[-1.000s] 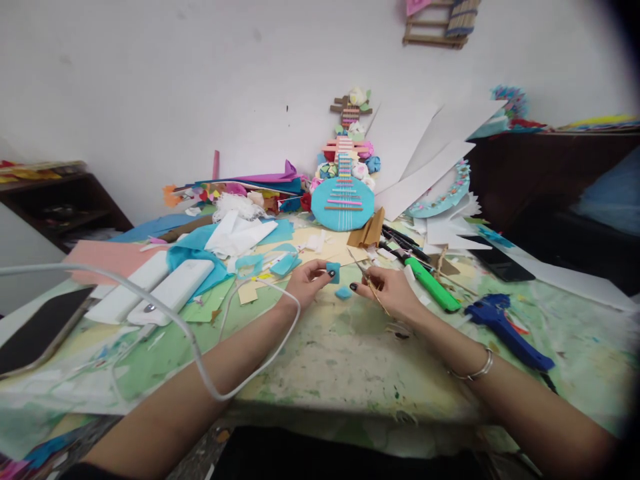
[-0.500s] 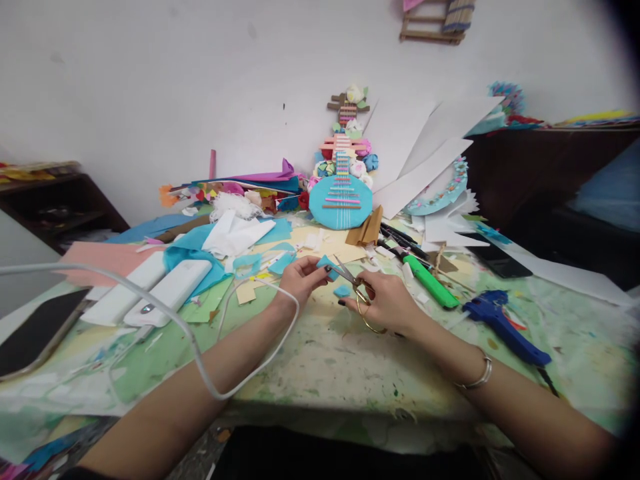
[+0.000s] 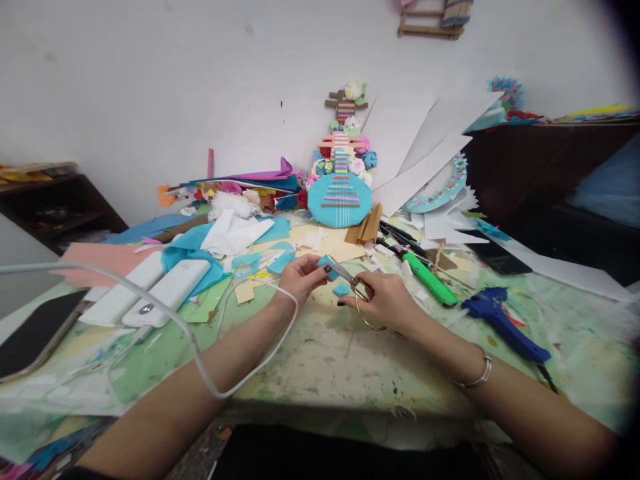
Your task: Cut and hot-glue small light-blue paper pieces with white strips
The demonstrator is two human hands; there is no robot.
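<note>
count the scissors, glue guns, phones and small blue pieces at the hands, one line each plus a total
Scissors: 1, in the right hand
Glue gun: 1
Phones: 2 (left phone, right phone)
Small blue pieces: 2 (held piece in the left hand, loose piece below it)
Total: 6

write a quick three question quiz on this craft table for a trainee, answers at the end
1. What does the right hand hold? A) a white cable B) scissors C) a phone
2. True or false: from the wearer's view, the blue glue gun lies farther right than the green tool.
3. Fill in the colour: the left hand pinches a small ____ piece.

Key: 1. B; 2. true; 3. blue
</note>
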